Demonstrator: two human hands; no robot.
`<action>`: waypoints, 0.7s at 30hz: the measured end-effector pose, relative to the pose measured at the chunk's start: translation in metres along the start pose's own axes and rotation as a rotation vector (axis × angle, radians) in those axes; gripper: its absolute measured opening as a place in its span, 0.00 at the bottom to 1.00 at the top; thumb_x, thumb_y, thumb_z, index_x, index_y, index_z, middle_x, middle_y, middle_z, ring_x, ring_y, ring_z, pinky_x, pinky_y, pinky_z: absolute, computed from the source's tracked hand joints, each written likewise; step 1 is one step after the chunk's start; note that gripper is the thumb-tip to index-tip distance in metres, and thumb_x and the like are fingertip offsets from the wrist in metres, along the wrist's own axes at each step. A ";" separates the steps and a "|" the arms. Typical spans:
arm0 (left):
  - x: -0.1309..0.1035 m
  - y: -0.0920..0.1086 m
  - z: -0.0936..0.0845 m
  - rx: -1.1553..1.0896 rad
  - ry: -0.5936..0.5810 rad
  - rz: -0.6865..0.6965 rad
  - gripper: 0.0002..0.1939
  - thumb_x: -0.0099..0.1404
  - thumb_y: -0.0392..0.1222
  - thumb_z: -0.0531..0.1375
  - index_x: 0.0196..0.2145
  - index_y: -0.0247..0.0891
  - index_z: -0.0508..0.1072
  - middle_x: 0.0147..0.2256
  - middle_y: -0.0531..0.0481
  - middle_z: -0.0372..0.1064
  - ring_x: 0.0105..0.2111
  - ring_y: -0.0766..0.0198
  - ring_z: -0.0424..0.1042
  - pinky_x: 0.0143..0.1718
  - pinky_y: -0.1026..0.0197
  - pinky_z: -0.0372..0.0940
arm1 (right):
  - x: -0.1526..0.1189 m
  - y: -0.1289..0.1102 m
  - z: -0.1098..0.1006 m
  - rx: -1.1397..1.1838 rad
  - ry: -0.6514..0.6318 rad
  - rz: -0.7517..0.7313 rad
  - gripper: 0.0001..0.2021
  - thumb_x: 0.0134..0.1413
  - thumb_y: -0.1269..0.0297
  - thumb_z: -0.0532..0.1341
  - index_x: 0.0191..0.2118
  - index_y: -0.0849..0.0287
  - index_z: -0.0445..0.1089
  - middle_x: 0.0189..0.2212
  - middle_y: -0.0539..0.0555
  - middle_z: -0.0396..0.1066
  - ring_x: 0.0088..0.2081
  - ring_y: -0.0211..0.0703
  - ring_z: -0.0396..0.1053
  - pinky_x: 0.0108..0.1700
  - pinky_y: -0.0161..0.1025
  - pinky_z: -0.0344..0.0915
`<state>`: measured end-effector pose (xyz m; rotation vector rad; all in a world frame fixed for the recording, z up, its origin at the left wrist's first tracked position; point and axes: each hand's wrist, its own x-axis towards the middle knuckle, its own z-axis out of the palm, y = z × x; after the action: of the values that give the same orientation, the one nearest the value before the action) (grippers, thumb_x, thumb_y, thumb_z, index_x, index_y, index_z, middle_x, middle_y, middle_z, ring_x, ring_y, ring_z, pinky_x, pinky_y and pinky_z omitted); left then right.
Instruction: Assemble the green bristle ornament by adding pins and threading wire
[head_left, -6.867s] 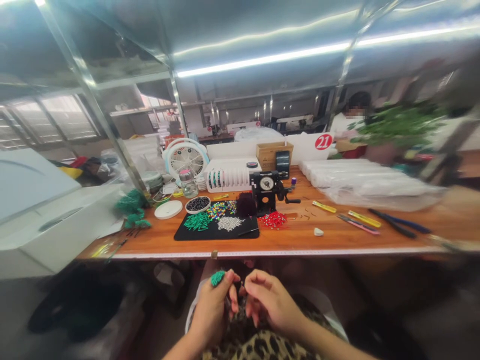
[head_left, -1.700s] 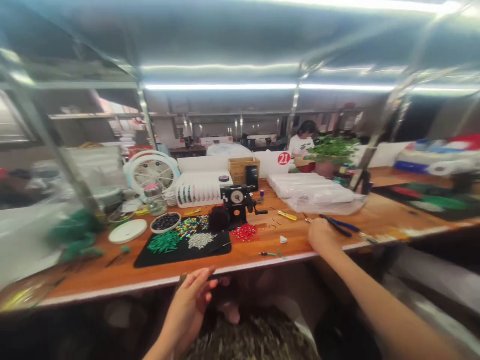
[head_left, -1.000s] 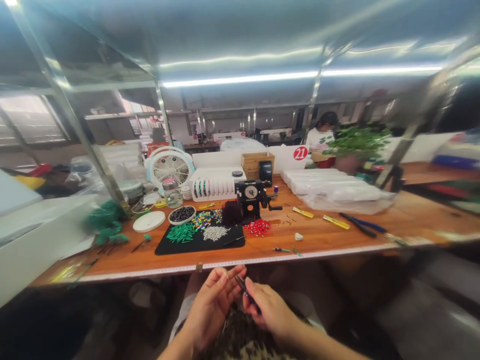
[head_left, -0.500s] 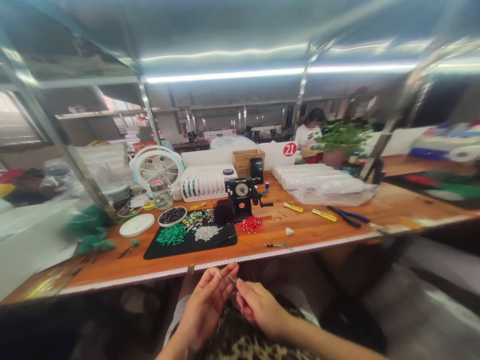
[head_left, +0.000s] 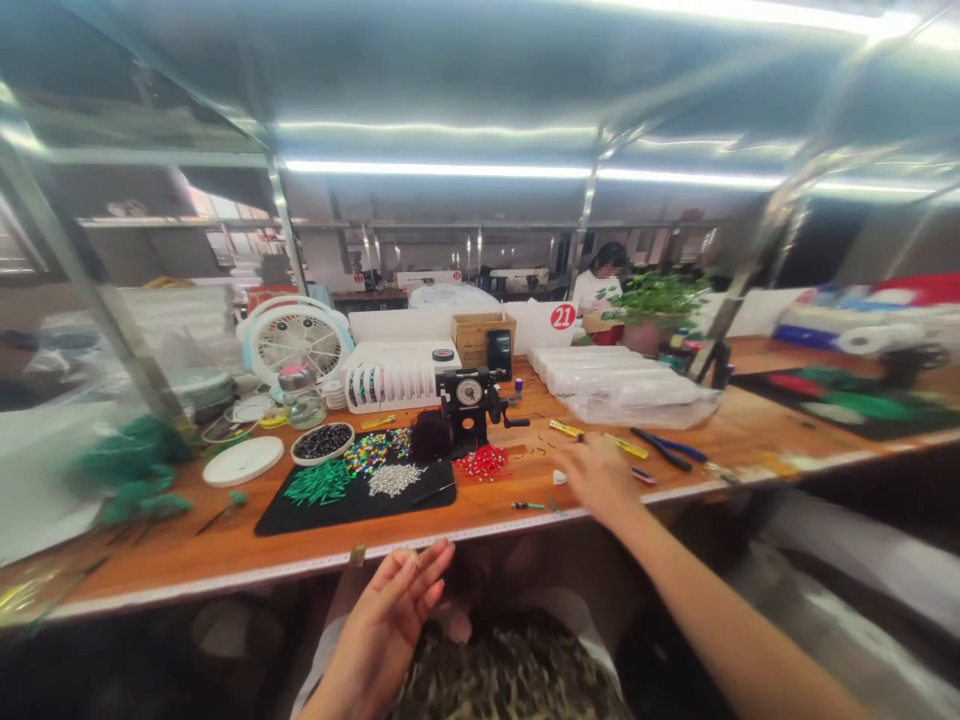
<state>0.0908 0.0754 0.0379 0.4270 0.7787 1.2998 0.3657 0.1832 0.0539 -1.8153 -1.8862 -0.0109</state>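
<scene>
My left hand (head_left: pixel 394 612) is raised in front of the table edge, palm towards me. Its thumb and forefinger are pressed together; anything between them is too small to make out. Over the tabletop, my right hand (head_left: pixel 598 474) reaches down beside a small white lump (head_left: pixel 559 478) and a yellow-handled tool (head_left: pixel 566 429). Its fingertips are blurred and partly hidden. Just right of that wrist shows a small red-and-blue object (head_left: pixel 643 477). A short green piece with a dark end (head_left: pixel 527 506) lies nearer the edge.
On a black mat (head_left: pixel 274 515) lie green pieces (head_left: pixel 319 484), silvery beads (head_left: pixel 395 480) and coloured beads (head_left: pixel 367 454). Red beads (head_left: pixel 481 462) lie by a black hand-cranked device (head_left: pixel 469 400). Blue-and-black pliers (head_left: pixel 667 450) lie right; a fan (head_left: pixel 300 345) stands behind.
My right hand has left my left hand, where it held a dark-tipped tool, and moved right onto the table. The red-and-blue object now shows there. My left hand keeps its pinch. The view has shifted.
</scene>
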 end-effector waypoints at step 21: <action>0.072 0.231 -0.057 1.480 0.685 0.620 0.09 0.57 0.43 0.63 0.30 0.34 0.72 0.33 0.48 0.72 0.41 0.55 0.69 0.45 0.54 0.61 | -0.044 -0.079 0.057 0.859 -0.359 -0.281 0.11 0.55 0.60 0.54 0.27 0.59 0.65 0.25 0.50 0.68 0.30 0.42 0.65 0.36 0.37 0.58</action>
<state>-0.1047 0.1920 0.1366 1.5144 2.3099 1.2017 0.2706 0.1543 0.0149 -0.9990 -1.9160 0.9285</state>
